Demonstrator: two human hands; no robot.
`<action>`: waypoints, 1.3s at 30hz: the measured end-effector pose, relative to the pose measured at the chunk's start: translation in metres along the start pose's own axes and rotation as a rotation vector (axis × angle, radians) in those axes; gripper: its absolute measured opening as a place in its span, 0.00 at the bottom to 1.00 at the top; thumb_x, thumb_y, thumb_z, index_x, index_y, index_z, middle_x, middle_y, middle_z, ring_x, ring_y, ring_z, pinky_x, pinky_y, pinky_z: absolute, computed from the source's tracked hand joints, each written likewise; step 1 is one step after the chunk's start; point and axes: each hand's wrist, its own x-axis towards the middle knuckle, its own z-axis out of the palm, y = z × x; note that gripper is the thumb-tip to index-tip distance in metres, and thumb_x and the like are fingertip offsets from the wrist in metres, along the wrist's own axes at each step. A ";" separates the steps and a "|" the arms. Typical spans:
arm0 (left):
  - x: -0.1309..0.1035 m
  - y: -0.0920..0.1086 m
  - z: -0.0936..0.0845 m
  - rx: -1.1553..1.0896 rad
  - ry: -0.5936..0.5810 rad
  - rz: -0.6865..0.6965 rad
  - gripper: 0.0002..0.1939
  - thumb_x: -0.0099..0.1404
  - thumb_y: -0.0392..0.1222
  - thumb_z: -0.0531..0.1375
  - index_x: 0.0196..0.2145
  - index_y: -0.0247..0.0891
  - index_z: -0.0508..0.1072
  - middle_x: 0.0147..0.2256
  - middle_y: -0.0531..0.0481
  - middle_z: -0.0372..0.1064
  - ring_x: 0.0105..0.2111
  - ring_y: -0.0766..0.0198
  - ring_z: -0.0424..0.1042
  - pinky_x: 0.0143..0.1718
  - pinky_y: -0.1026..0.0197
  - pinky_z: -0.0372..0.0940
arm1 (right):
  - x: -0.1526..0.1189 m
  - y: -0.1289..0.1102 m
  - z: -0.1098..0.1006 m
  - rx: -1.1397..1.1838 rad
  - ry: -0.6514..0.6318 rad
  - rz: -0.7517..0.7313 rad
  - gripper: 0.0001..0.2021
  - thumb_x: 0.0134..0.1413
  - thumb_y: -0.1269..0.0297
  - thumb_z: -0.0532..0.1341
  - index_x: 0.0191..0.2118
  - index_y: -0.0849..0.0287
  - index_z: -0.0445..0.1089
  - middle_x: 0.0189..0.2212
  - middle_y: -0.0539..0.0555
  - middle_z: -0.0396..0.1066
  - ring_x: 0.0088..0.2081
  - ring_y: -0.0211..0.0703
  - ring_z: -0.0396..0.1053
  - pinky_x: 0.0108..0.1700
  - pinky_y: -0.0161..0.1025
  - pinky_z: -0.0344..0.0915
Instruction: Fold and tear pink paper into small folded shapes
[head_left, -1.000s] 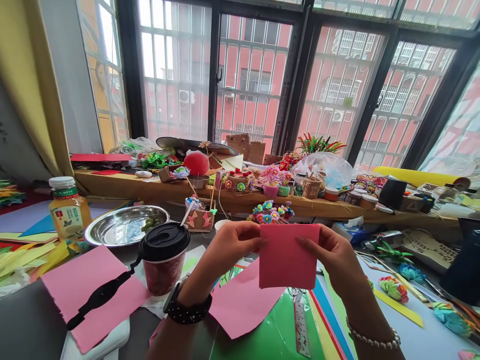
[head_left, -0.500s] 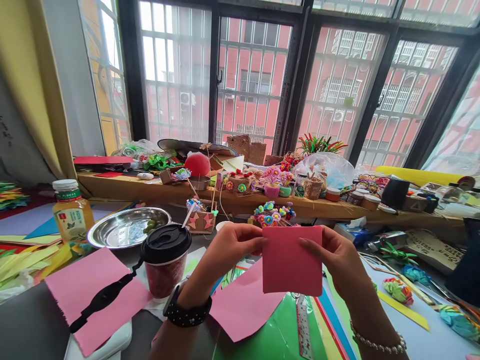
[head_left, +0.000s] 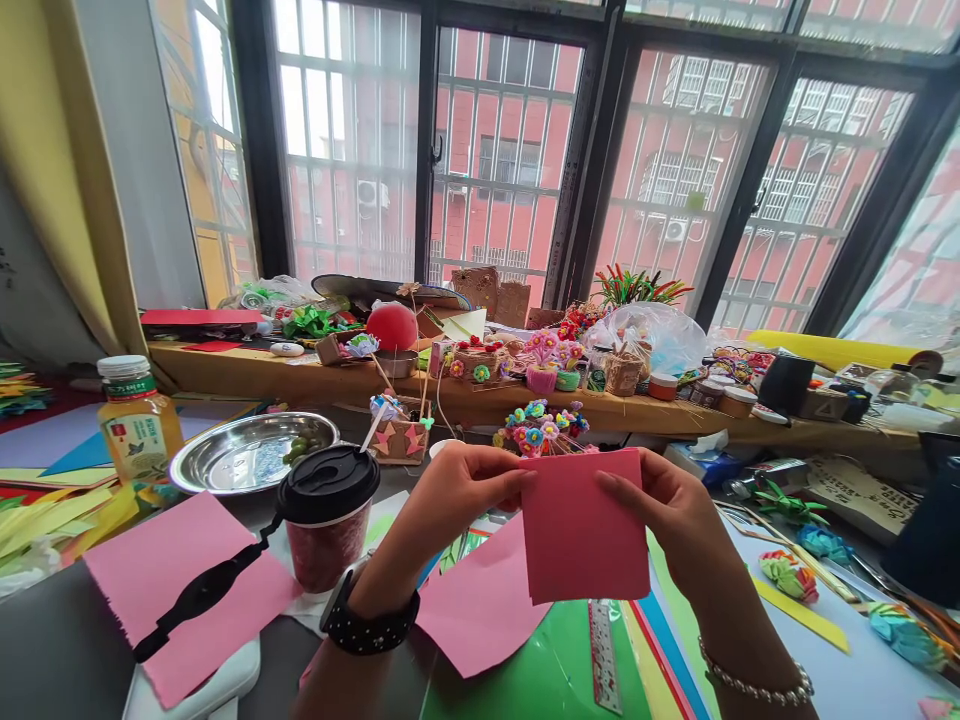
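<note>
A small pink paper square (head_left: 585,535), which looks folded or layered, is held up in front of me by its upper part. My left hand (head_left: 480,490) pinches its upper left corner between thumb and fingers. At the upper right side, my right hand (head_left: 667,505) grips it, thumb on the near face and fingers hidden behind. Below and left of the square, a larger pink sheet (head_left: 480,610) lies partly over a green sheet (head_left: 540,675), on which a clear ruler (head_left: 604,655) rests.
A lidded cup (head_left: 328,545) stands left of my left forearm, near a metal plate (head_left: 225,455) and a juice bottle (head_left: 140,425). Another pink sheet (head_left: 172,570) lies at the left. Paper flowers (head_left: 787,575) lie right; crafts crowd the wooden ledge (head_left: 480,392).
The pink square's lower edge has come slightly lower and its sides tilt a little differently. Both hands keep their hold. The whole view has shifted slightly.
</note>
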 end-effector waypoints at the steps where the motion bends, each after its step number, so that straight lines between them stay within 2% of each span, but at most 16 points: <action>1: 0.000 0.000 0.000 -0.004 -0.003 -0.003 0.09 0.51 0.41 0.62 0.27 0.32 0.76 0.20 0.52 0.68 0.21 0.70 0.64 0.24 0.68 0.60 | -0.001 -0.001 0.000 0.013 -0.005 -0.003 0.12 0.30 0.61 0.69 0.25 0.61 0.71 0.19 0.49 0.71 0.20 0.35 0.64 0.19 0.29 0.60; 10: -0.002 0.003 -0.002 -0.030 -0.024 -0.049 0.08 0.50 0.41 0.62 0.27 0.33 0.77 0.22 0.51 0.72 0.23 0.70 0.67 0.25 0.69 0.62 | -0.001 0.000 0.000 0.053 0.006 0.077 0.12 0.30 0.61 0.69 0.25 0.60 0.74 0.20 0.51 0.74 0.20 0.37 0.67 0.20 0.30 0.61; 26: -0.002 0.003 -0.003 0.054 -0.053 -0.029 0.10 0.51 0.42 0.61 0.28 0.32 0.76 0.24 0.49 0.72 0.25 0.67 0.68 0.27 0.66 0.63 | 0.000 0.003 -0.003 -0.034 0.032 0.025 0.15 0.28 0.58 0.69 0.25 0.62 0.73 0.19 0.52 0.72 0.20 0.40 0.66 0.18 0.33 0.61; 29: -0.003 0.001 -0.004 0.125 -0.058 -0.002 0.11 0.51 0.42 0.61 0.30 0.32 0.75 0.26 0.48 0.72 0.27 0.65 0.69 0.29 0.66 0.63 | 0.000 0.005 -0.003 -0.080 0.013 -0.013 0.13 0.30 0.58 0.68 0.24 0.61 0.72 0.19 0.51 0.71 0.20 0.38 0.64 0.19 0.32 0.60; 33: -0.005 -0.003 0.002 0.250 -0.033 0.084 0.09 0.54 0.41 0.58 0.31 0.34 0.75 0.30 0.48 0.73 0.32 0.62 0.70 0.31 0.66 0.62 | -0.003 0.010 -0.002 -0.254 -0.037 -0.125 0.11 0.35 0.58 0.66 0.23 0.60 0.71 0.18 0.51 0.70 0.21 0.39 0.64 0.20 0.33 0.59; 39: -0.009 0.000 0.015 0.431 -0.018 0.191 0.09 0.55 0.39 0.56 0.30 0.38 0.76 0.27 0.52 0.73 0.29 0.63 0.69 0.27 0.67 0.59 | -0.008 0.008 0.003 -0.429 -0.121 -0.256 0.09 0.40 0.58 0.62 0.23 0.58 0.72 0.20 0.51 0.71 0.24 0.41 0.65 0.23 0.34 0.61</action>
